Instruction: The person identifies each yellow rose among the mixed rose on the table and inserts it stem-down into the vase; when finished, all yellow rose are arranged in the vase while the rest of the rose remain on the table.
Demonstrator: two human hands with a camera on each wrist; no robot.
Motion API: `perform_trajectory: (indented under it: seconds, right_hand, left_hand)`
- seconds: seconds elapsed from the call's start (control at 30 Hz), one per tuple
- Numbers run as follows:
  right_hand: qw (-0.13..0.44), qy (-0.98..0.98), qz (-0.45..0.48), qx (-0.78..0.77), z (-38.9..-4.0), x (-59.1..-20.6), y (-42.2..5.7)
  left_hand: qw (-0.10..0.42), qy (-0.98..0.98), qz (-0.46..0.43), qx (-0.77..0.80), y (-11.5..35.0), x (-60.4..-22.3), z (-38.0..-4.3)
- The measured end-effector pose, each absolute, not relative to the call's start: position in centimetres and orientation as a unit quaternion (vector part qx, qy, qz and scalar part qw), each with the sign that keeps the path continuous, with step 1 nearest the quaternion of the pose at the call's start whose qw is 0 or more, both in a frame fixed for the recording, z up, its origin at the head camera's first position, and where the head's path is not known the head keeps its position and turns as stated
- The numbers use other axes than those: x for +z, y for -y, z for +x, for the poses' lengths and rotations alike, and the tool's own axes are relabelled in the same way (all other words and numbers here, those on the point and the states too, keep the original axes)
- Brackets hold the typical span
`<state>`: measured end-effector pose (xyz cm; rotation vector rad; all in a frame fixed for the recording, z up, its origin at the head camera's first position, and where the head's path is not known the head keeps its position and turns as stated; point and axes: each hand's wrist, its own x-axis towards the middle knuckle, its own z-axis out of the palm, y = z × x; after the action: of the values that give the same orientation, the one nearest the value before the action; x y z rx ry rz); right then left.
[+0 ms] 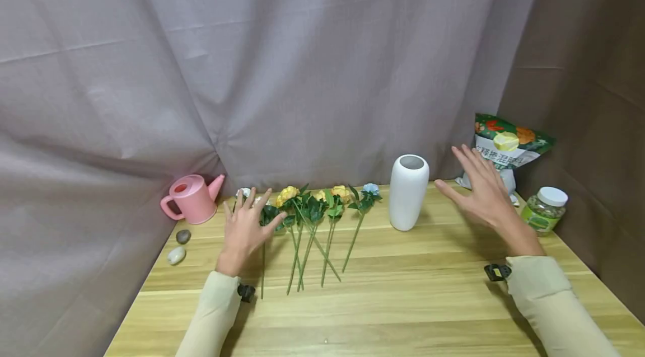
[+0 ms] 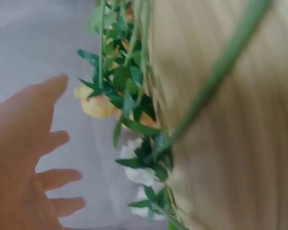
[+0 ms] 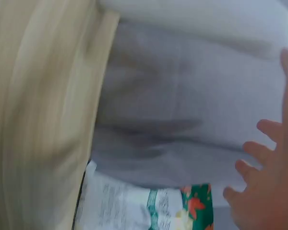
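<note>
My left hand (image 1: 245, 232), fingers spread, hovers over the left end of a row of artificial flowers. In the left wrist view white flowers (image 2: 139, 165) and a yellow flower (image 2: 97, 104) lie beyond its fingertips. Yellow flowers (image 1: 288, 195) and a blue flower (image 1: 370, 189) show in the head view, their green stems (image 1: 330, 253) pointing toward me and some crossing. To the right a white vase (image 1: 409, 192) stands upright. My right hand (image 1: 481, 189) is raised right of the vase with fingers spread and nothing in it.
A pink watering can (image 1: 194, 200) stands at the back left, with a dark stone (image 1: 183, 236) and a pale stone (image 1: 176, 255) before it. At the right are a printed bag (image 1: 504, 147) and a white-lidded jar (image 1: 544, 211). Grey curtain (image 1: 322, 66) hangs behind the wooden table (image 1: 403, 301).
</note>
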<state>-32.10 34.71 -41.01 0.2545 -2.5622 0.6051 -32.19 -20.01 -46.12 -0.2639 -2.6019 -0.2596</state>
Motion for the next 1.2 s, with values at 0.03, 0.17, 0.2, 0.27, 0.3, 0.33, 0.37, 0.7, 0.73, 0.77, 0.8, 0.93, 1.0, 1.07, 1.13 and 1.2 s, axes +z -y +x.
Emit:
perform_trajectory:
  seconds: [0.03,0.17,0.2,0.27,0.3,0.33,0.37,0.7,0.73,0.77,0.8,0.93,1.0,1.07,1.13,1.2]
  right_hand:
    - [0.244,0.93,0.105,0.252,-31.9,-40.8,-34.3]
    - [0.235,0.885,0.138,0.377,-31.2,-40.1,-32.1]
    - [0.234,0.874,0.145,0.4,-31.0,-39.9,-31.5]
    - [0.229,0.853,0.158,0.442,-31.0,-39.7,-30.2]
    - [0.225,0.844,0.164,0.459,-31.0,-39.5,-29.6]
    - [0.221,0.836,0.168,0.473,-31.0,-39.3,-29.0]
    - [0.218,0.828,0.169,0.487,-31.1,-39.1,-28.4]
    - [0.205,0.824,0.122,0.515,-29.9,-37.8,-25.4]
    - [0.205,0.823,0.119,0.516,-29.9,-37.8,-25.3]
    - [0.205,0.822,0.117,0.518,-29.9,-37.8,-25.3]
    - [0.204,0.821,0.117,0.52,-29.9,-37.9,-25.2]
    - [0.2,0.819,0.121,0.524,-30.3,-38.1,-24.8]
    - [0.202,0.817,0.122,0.526,-30.5,-38.3,-24.6]
    - [0.206,0.815,0.12,0.528,-30.5,-38.4,-24.4]
    - [0.213,0.813,0.114,0.53,-30.5,-38.6,-24.5]
    - [0.219,0.812,0.105,0.531,-30.3,-38.7,-24.7]
  left_hand:
    - [0.258,0.954,-0.108,-0.108,19.7,-46.0,-32.1]
    - [0.269,0.937,-0.143,-0.17,18.3,-46.0,-31.7]
    - [0.262,0.934,-0.145,-0.193,17.9,-46.1,-31.7]
    - [0.237,0.93,-0.14,-0.244,17.1,-46.3,-31.6]
    - [0.216,0.928,-0.132,-0.273,16.6,-46.4,-31.5]
    - [0.194,0.925,-0.125,-0.301,16.2,-46.4,-31.5]
    - [0.173,0.922,-0.118,-0.325,15.9,-46.5,-31.5]
    - [0.03,0.909,-0.105,-0.402,13.9,-46.5,-32.5]
    - [0.022,0.909,-0.102,-0.405,13.8,-46.5,-32.6]
    - [0.014,0.908,-0.098,-0.407,13.9,-46.6,-32.6]
    - [0.007,0.908,-0.094,-0.408,13.9,-46.7,-32.6]
    - [0.0,0.909,-0.071,-0.412,14.2,-46.9,-32.6]
    - [0.003,0.908,-0.061,-0.414,14.3,-47.0,-32.5]
    - [0.003,0.906,-0.055,-0.419,14.2,-47.1,-32.5]
    - [0.0,0.905,-0.053,-0.423,13.9,-47.3,-32.6]
    - [-0.001,0.901,-0.051,-0.43,13.5,-47.5,-32.7]
